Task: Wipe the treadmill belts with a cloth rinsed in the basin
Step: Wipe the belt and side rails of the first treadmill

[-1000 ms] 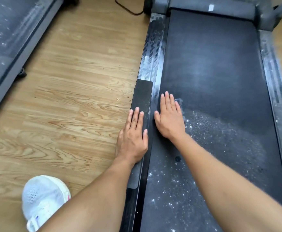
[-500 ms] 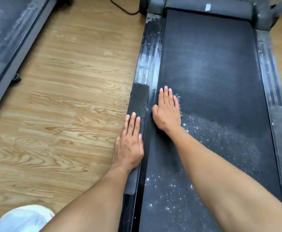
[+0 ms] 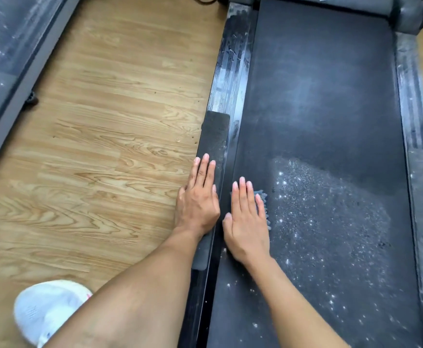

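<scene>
Right grip [image 3: 248, 222] slid back along belt [image 3: 318, 96] edge, flat on cloth [image 3: 265, 205]; left grip [image 3: 197, 202] flat on rail [image 3: 216, 136].

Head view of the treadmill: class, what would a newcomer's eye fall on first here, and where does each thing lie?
Two flat hands at centre: the right hand presses a grey-blue cloth onto the left edge of the dark belt, the left hand rests on the side rail beside it. Right of the cloth, white specks spread across the belt; a white shoe sits on the wooden floor, bottom left.
</scene>
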Available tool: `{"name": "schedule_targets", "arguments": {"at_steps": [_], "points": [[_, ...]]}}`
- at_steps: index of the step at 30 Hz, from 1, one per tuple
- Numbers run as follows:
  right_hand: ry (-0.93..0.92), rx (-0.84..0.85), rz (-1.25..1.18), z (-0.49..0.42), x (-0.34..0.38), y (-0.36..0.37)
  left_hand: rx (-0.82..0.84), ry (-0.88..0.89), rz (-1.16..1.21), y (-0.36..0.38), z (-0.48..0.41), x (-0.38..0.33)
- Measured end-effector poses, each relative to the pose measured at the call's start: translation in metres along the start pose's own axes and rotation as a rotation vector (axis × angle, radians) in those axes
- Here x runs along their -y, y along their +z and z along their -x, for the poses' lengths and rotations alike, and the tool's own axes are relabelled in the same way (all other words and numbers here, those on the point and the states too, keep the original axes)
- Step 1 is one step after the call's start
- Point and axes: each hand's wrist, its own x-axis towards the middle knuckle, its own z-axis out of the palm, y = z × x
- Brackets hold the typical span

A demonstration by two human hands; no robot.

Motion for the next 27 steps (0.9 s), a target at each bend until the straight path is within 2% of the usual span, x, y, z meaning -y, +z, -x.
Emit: {"name": "schedule_targets", "arguments": {"at_steps": [4,7,10,15,17,20,24,27], "points": [[0.123,-0.014,-0.011,-0.122,-0.018,-0.033,-0.023,0.017,0.011,0.003,0.001,0.001],[0.096,-0.002,0.011,-0.147,-0.019,-0.043,-0.032,0.021,0.007,0.003,0.000,0.002],[0.062,0.001,0.017,-0.084,-0.011,-0.028,-0.031,0.022,0.010,0.002,0.001,0.001],[-0.038,0.042,-0.023,0.094,0.012,0.018,-0.022,-0.013,-0.014,0.002,0.001,0.000],[-0.081,0.076,0.000,0.103,0.006,0.020,-0.027,-0.011,-0.015,0.001,0.003,-0.002],[-0.044,0.026,0.034,0.036,-0.014,0.003,-0.043,-0.021,-0.059,0.002,0.003,-0.003],[0.142,-0.060,-0.016,-0.109,-0.054,-0.040,-0.080,-0.045,-0.100,0.014,0.003,-0.010],[0.170,-0.066,0.002,-0.170,-0.077,-0.054,-0.105,-0.053,-0.125,0.017,0.005,-0.014]]}}
